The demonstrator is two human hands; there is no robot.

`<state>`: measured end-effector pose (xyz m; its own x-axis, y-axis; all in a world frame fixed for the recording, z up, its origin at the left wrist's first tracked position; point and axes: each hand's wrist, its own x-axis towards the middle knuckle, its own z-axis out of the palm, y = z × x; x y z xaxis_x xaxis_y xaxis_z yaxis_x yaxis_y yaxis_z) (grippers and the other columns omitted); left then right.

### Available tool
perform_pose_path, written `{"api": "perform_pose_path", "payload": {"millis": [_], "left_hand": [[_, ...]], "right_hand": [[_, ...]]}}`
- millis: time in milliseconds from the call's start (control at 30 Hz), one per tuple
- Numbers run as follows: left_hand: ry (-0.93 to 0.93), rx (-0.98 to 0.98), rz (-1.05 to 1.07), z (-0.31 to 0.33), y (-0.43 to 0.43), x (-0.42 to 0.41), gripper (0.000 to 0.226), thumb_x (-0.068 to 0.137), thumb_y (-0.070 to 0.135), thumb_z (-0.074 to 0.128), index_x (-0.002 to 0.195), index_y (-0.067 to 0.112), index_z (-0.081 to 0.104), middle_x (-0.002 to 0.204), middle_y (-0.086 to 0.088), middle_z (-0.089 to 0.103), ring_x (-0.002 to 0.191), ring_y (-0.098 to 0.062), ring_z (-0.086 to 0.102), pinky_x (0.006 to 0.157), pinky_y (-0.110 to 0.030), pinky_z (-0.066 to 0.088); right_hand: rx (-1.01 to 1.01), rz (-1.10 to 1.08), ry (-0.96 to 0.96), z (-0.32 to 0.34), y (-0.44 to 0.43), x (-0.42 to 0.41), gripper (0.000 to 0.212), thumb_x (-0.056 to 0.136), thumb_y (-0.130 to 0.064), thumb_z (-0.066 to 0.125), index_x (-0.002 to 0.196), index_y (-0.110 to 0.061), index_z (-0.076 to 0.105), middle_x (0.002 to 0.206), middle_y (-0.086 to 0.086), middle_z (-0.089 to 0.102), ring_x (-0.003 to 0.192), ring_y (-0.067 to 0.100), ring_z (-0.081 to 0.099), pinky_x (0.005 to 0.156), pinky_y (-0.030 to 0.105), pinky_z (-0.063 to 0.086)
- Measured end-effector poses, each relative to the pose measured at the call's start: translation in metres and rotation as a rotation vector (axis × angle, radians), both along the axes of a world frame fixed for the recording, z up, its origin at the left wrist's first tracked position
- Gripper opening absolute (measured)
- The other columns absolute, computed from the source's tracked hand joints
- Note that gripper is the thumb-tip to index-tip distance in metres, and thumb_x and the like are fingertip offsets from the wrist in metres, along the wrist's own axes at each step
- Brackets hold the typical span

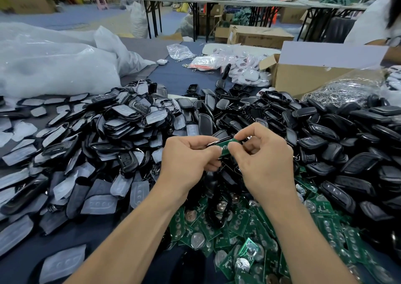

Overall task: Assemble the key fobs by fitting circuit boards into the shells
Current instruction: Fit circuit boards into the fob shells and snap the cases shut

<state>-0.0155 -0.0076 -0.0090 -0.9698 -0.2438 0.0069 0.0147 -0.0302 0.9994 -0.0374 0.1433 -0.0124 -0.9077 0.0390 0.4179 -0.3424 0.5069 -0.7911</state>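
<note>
Loose green circuit boards [236, 229] lay heaped nearest on the desk [165, 75]. Above them, the left hand [186, 160] and right hand [263, 160] both pinched one green circuit board [226, 148] against a black shell [219, 140]. Farther out, black shells [325, 127] were piled right and centre.

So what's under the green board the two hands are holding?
A black shell shows along the far edge of the green circuit board, gripped by the left hand and right hand. Fingers cover the rest, so whether the board is seated cannot be seen.
</note>
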Motion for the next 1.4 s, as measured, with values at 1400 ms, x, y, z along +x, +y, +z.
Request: {"api": "perform_pose_path", "payload": {"millis": [1400], "left_hand": [[0.151,0.590,0.522,0.039,-0.093,-0.004,0.018,0.090,-0.004,0.071,0.107,0.000,0.067,0.079,-0.010,0.069,0.057,-0.013,0.070,0.051,-0.017,0.054]], "right_hand": [[0.726,0.311,0.201,0.008,-0.121,0.018,0.038,0.080,-0.016,0.084,0.070,-0.022,0.048,0.065,0.002,0.044,0.067,0.037,0.057,0.063,0.037,0.030]]}}
